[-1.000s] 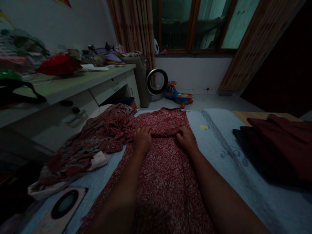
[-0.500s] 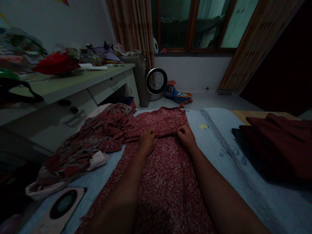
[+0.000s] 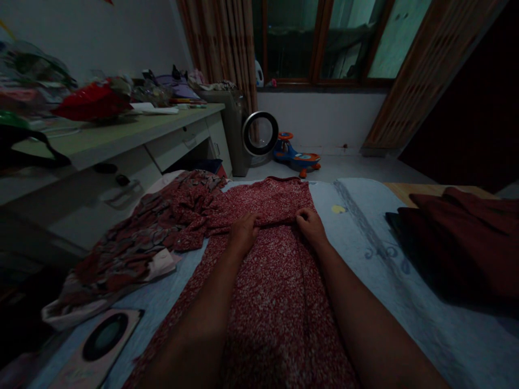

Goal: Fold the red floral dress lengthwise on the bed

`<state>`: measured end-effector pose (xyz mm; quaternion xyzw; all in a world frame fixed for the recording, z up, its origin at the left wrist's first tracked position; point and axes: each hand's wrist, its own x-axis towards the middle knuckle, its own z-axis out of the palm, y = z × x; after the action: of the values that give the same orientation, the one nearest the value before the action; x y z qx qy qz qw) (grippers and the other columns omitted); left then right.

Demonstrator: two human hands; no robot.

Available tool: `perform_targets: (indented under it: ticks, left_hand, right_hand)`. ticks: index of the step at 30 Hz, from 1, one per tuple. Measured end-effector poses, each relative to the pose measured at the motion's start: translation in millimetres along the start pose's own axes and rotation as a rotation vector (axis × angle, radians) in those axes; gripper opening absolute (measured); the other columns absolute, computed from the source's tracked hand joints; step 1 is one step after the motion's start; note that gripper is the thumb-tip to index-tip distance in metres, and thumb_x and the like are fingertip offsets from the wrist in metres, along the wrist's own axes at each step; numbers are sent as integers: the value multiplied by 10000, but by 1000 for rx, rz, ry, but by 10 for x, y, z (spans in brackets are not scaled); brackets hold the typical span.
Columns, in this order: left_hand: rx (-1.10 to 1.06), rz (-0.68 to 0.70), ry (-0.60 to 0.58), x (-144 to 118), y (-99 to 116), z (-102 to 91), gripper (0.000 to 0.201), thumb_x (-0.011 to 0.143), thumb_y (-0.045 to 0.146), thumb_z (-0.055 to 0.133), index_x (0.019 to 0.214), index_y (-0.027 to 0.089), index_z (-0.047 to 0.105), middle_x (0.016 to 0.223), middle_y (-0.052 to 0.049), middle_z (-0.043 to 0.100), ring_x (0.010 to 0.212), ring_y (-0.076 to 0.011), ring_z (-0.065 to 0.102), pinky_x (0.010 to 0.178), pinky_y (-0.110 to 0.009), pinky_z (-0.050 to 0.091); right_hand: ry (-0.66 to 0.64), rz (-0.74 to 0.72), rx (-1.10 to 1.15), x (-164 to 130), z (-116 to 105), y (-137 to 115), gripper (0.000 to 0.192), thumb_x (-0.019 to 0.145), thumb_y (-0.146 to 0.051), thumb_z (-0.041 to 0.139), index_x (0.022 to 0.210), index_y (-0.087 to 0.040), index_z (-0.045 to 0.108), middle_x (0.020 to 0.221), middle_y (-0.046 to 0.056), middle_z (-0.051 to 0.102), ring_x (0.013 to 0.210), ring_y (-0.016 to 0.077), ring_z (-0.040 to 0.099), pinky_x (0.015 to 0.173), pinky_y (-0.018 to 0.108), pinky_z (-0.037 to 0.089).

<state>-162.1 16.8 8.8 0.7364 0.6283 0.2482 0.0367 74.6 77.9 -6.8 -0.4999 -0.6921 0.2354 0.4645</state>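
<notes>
Since a second ago the left hand (image 3: 243, 232) has slid rightward along the fold of the red speckled garment (image 3: 267, 292), so the two hands now sit closer together; the right hand (image 3: 310, 226) has barely shifted.

On the far left a long pale desk (image 3: 121, 138) runs along the wall, cluttered on top, with one red plastic bag (image 3: 91, 102) plain among the heap; the other items there are too dim to count. Below and nearer, one round black-and-pale device (image 3: 103, 339) lies on the light blue bedsheet (image 3: 365, 227). Beside it sprawls one crumpled patterned garment (image 3: 141, 243) in red and grey, its edge touching the red speckled garment.

That red speckled garment lies flat down the middle of the bed, its far part folded back toward the person, and both bare forearms stretch out over it. The left hand rests palm down on the fold line, fingers curled together and pressing the cloth. The right hand lies on the same fold near the garment's right edge, fingers bent and pinched on the doubled fabric.

Beyond the bed, on the floor, stand one round ring-shaped fan (image 3: 260, 134) and one blue and orange ride-on toy (image 3: 298, 156) just beside it, under one wood-framed window (image 3: 324, 43) with curtains on either side. At the far right, one pile of dark red cloth (image 3: 470, 243) sits on the bed, well apart from the hands.
</notes>
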Motion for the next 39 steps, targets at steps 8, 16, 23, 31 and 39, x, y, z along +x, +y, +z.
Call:
perform_targets:
  ticks: [8,16,23,31,39]
  left_hand:
    - [182,-25,118,-36,108,-125,184,860,134,550,996,235,622,1136,-84,589,1109,-278,523,963,-412,437]
    - [142,10,96,-44,56,-132,91,881,175,542,883,218,622,1034,-80,613,1031,-268,521,915,-391,440]
    - [88,81,64,-91,81,-237,107,858,168,535,880,225,623,977,-64,674,1023,-267,533,934,-413,415]
    - [58,117,-222,-115,94,-189,169,741,133,550,781,237,677,842,-33,700,851,-237,592,799,-352,453]
    - [28,-11,-152,-14,74,-287,271,925,303,468,837,190,698,908,-79,704,859,-217,637,795,-326,478]
  right_hand:
    - [-4,6,8,13,-5,16,84,722,-244,492,696,-228,570,778,20,645,783,200,590,768,316,451]
    - [-3,10,5,5,1,5,92,718,-249,482,687,-228,566,769,19,634,773,199,585,759,315,445]
    - [-14,4,2,2,-4,-13,82,694,-212,482,641,-231,542,726,0,606,740,187,567,736,303,443]
    - [-161,-35,-63,4,-42,-22,183,755,-206,498,602,-213,597,776,27,640,787,180,582,785,302,443]
    - [146,81,91,3,-66,12,245,803,-264,446,882,-201,669,929,52,702,899,221,621,876,341,472]
